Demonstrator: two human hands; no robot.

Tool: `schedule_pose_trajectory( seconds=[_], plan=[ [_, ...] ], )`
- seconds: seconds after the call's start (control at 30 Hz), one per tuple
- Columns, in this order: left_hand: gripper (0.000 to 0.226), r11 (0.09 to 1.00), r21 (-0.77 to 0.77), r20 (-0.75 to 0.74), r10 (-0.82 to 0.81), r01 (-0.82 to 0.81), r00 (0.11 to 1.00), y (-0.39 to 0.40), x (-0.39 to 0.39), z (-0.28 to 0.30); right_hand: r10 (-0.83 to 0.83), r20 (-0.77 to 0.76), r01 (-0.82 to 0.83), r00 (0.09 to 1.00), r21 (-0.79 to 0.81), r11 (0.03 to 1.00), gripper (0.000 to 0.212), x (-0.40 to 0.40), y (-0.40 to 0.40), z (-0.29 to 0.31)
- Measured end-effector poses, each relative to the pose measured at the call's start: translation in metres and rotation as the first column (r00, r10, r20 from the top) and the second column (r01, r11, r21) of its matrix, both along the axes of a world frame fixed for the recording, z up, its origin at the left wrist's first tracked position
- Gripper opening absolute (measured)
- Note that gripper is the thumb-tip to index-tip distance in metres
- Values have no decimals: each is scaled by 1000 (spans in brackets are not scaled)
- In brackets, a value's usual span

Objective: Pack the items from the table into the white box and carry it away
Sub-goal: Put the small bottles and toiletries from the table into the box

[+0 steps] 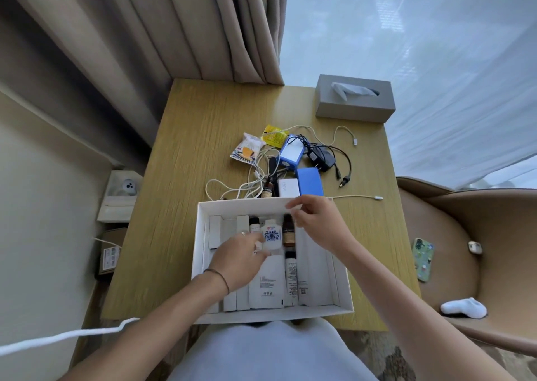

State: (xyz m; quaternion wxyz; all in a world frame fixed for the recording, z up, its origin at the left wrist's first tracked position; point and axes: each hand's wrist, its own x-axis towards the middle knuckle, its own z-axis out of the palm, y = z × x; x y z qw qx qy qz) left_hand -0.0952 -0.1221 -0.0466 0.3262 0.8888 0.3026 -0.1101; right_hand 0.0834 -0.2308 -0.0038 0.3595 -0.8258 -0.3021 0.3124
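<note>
Packing is partly done on the wooden table (pixel 180 206), so work from the white box (pixel 200 264) at its near edge outward. Your left hand (pixel 241 257) is inside the box with its fingers closed on the small white bottle with a blue flower print (pixel 272 234); settle it upright against its neighbours before letting go, so it does not tip when you lift the box. Your right hand (pixel 316 221) hovers at the far wall with thumb and forefinger pinched; whether it grips anything I cannot tell, but it would do well steadying that wall. Already in the box lie flat white cartons (pixel 229 229), a white pouch (pixel 267 284), a slim white tube (pixel 291 279), a dark brown bottle (pixel 288 232) and a black-capped white bottle (pixel 254 225). Left on the table just beyond the box are two blue boxes (pixel 311 181), a black adapter (pixel 321 157), tangled white cables (pixel 247 186), a white charger (pixel 288 187) and two snack packets (pixel 247 148). I judge the bulky blue boxes should go in before the loose cables fill the gaps.
</note>
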Motion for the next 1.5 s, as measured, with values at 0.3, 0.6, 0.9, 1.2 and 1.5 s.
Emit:
schedule_pose_trajectory(
  seconds=[0.3,0.6,0.9,1.2,1.5],
  plan=[
    [16,980,153,287,82,-130,954,47,51,55,-52,113,44,992,76,996,20,49,52,15],
    [14,966,188,136,154,-178,979,96,74,46,461,308,-389,832,-268,881,38,67,120,-31],
    [12,959,196,118,182,-203,976,128,61,38,874,359,-612,327,-624,486,35,67,147,-67],
    [12,965,171,71,188,-198,980,150,64,19,898,377,-604,228,-668,434,24,74,151,-60],
    [18,929,62,27,364,-365,931,178,114,-4,378,178,-341,908,-208,917,23,94,131,-25]
  ],
)
